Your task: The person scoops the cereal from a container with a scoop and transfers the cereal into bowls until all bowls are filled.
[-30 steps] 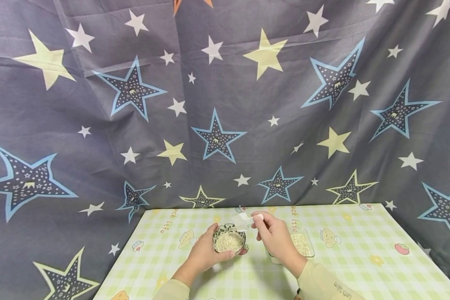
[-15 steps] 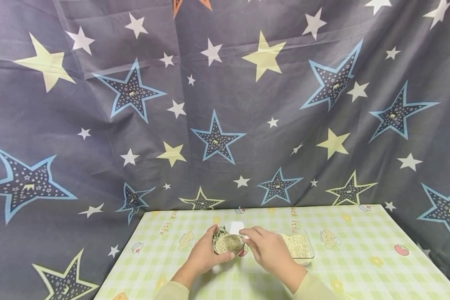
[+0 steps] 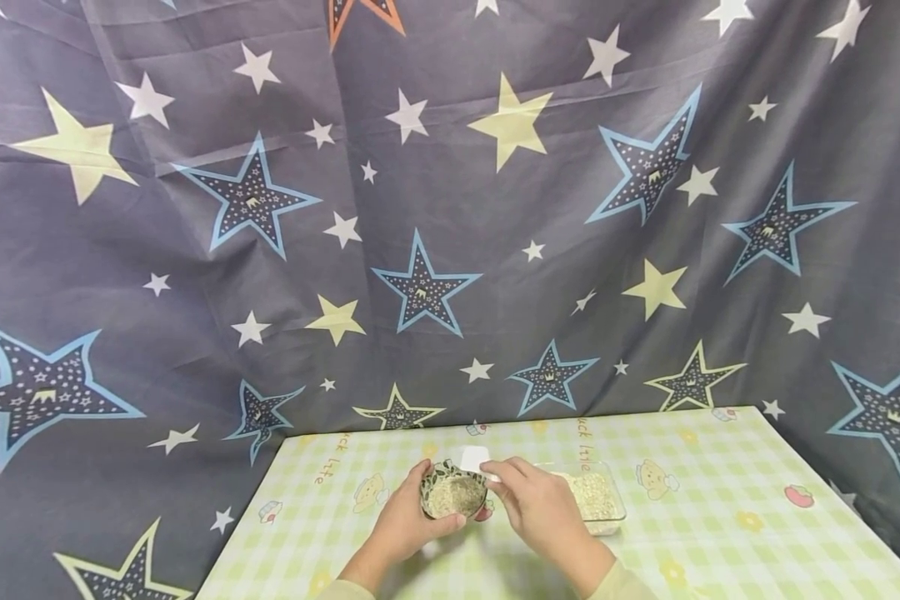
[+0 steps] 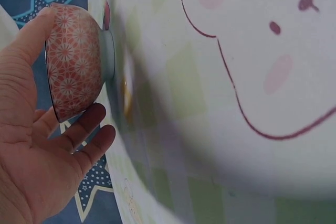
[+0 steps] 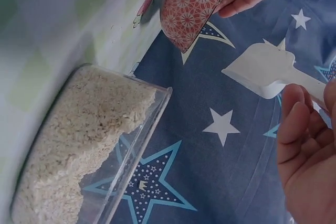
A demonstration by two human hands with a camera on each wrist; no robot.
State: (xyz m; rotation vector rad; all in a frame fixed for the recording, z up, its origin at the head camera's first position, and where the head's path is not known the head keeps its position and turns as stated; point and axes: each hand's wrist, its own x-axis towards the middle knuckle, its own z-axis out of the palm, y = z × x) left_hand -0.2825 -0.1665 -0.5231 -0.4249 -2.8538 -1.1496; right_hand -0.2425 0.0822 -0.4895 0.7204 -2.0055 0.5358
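Note:
My left hand [image 3: 405, 521] grips a small bowl [image 4: 73, 61], thumb on the near side and fingers on the far side of its rim. The bowl is red with pale flowers outside and dark leaf-patterned inside, and holds pale oat flakes [image 3: 442, 498]. In the left wrist view its foot is close over the table. My right hand [image 3: 543, 508] pinches the handle of a white scoop [image 5: 262, 69] with thumb and fingers. The scoop is just above the bowl's far right rim in the head view, its shadow falling on the flakes.
A clear rectangular container [image 5: 142, 156] of oat flakes [image 5: 89, 119] stands on the table right of the bowl, partly behind my right hand in the head view. A green-checked cloth [image 3: 720, 542] covers the table. A dark star-patterned curtain [image 3: 450, 208] hangs behind it.
My right hand has come left and down, and the scoop has tipped beside the bowl's rim. More of the clear container shows. My left hand keeps its hold on the bowl.

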